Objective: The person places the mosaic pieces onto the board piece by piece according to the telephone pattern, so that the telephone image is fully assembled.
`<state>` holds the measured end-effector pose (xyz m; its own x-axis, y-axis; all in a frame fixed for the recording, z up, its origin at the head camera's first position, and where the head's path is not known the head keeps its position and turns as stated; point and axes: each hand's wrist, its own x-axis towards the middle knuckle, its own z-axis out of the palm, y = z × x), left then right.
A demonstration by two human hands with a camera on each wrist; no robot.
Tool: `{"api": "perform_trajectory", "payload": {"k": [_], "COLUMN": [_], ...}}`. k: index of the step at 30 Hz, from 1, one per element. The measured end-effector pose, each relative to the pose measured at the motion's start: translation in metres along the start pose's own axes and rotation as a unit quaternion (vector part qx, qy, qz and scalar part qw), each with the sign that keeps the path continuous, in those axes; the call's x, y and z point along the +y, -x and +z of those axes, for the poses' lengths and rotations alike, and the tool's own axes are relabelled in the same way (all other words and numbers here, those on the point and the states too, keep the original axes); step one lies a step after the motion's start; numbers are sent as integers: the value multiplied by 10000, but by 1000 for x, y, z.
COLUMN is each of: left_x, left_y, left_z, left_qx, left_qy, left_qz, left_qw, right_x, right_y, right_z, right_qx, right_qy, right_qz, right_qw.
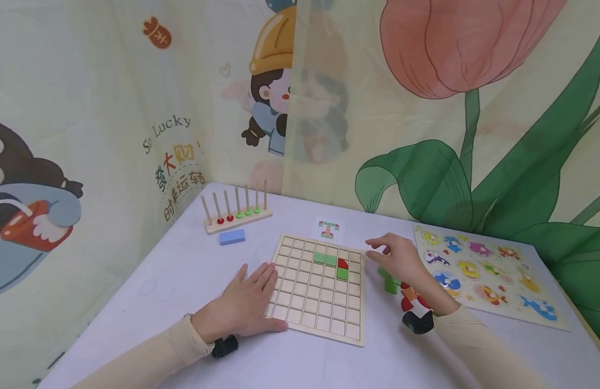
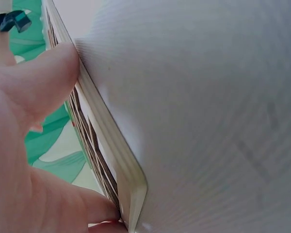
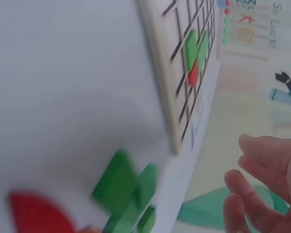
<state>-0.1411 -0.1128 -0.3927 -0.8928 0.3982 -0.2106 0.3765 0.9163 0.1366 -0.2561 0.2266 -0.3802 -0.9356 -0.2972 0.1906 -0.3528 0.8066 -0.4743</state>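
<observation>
A wooden grid board [image 1: 315, 292] lies flat on the table. Three green square tiles [image 1: 343, 274] and a red quarter-round tile [image 1: 343, 263] sit in cells of its upper right part. My left hand [image 1: 248, 300] rests spread along the board's left edge, with the thumb at the near left corner; the left wrist view shows the thumb [image 2: 58, 73] right at the board's side. Beyond the board's far right corner hovers my right hand [image 1: 397, 256], its fingers loosely bent and nothing between them. Loose green tiles [image 3: 117, 182] lie below it, some partly hidden by the arm.
Loose red tiles [image 1: 406, 303] lie by the right wrist. A pattern card [image 1: 329, 229] is behind the board. At the back left stand a peg rack [image 1: 238, 219] with red and green rings and a blue block [image 1: 232, 237]. An animal puzzle board [image 1: 489, 275] lies at right.
</observation>
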Motion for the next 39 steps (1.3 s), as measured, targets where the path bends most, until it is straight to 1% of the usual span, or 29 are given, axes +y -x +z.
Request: {"api": "perform_trajectory", "payload": {"k": [4,7,13,18,22,25,29,39], "left_x": [0,1,0,0,1,1,1,0], "left_y": [1,2,3,3,2,2,1,1], "left_z": [0,-1,-1,0,0,0,0,0], "left_qx": [-21,-12,-28,-35,-37,-26,-10,27], "left_qy": [15,49,88,98,94,87,62,3], "left_qz": [-30,-30,-32,-31,-21,-1,16,72], "left_qw": [10000,10000,10000,9999,9999,10000,10000,10000], "right_x": [20,32,43,43,40,37,33,30], "right_y": [15,24,34,34,33,32,32,30], "right_z": [-9,-11,-6,0,6,8,9,12], "right_qx": [-44,-95,-289,-513,-590,-617,-634,-716], "right_qy": [-39,2,149,90,102,183,270,237], "right_qz": [329,547,741,755,846,937,951,1013], "right_qw": [9994,9985,9967,9958,9946,9935,9931,9920]}}
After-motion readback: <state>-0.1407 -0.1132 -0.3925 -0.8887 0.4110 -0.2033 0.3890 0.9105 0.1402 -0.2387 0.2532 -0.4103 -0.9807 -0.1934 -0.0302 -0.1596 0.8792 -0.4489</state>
